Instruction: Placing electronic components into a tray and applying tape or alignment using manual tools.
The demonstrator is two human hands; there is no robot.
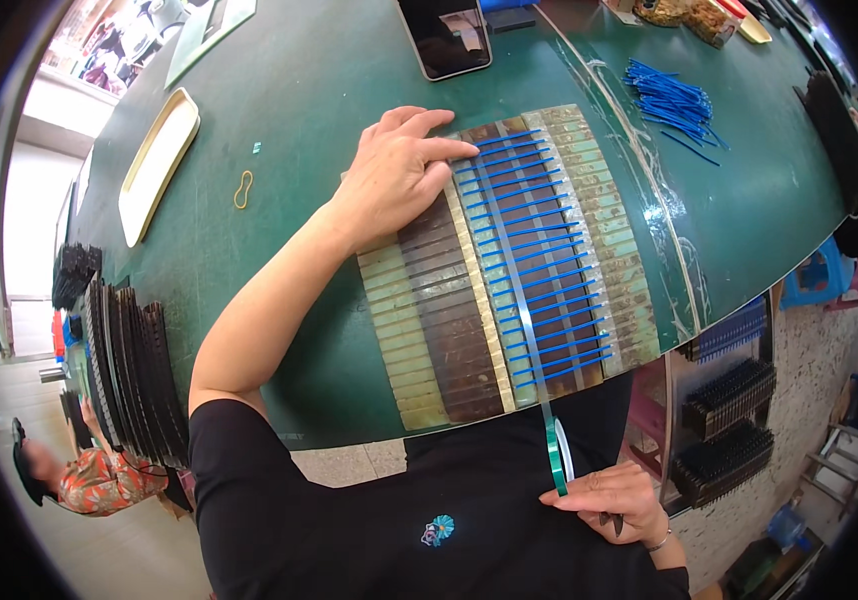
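A grooved board (609,225) in green and brown lies before me on the table. Short blue rods (509,137), evenly spaced, rest across its grooves. A narrow strip of shiny tape (526,320) runs over the rods from the far end to beyond the near edge. My left hand (401,165) is at the board's far left, fingers apart, its index fingertip down on the strip's far end. Below the table edge, my right hand (609,500) grips a roll of green tape (557,458) that the strip leads to. A small dark pointed tool (611,523) also shows in that hand.
The green table (309,110) holds a pile of loose blue rods (671,100), a phone (446,40), a cream tray (159,165) and a rubber band (243,189). Dark stacked strips (129,370) stand at the left edge. Another person (109,483) is beyond them.
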